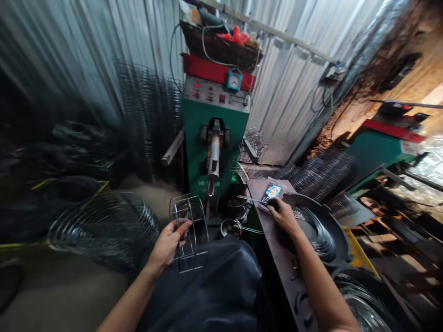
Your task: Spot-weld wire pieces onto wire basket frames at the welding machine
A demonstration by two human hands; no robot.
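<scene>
My left hand [168, 243] is closed on a small wire frame [189, 230] made of curved and straight wires, held above my dark-clothed lap. My right hand [283, 214] rests on the metal bench [277, 258] to the right, fingers pinched on a thin wire piece [249, 199] at the edge of a round dark pan [332, 249] holding several curved wires. A phone with a bright screen [272, 192] lies just beyond that hand. In front stands a green welding machine [212, 138] with its electrode head [213, 157] pointing down.
A heap of wire rings [104, 226] lies on the floor at left. Stacks of wire grids [148, 110] lean on the corrugated wall. Small metal bowls [231, 227] sit under the machine. Another green machine [380, 143] and more wire stacks [321, 170] stand at right.
</scene>
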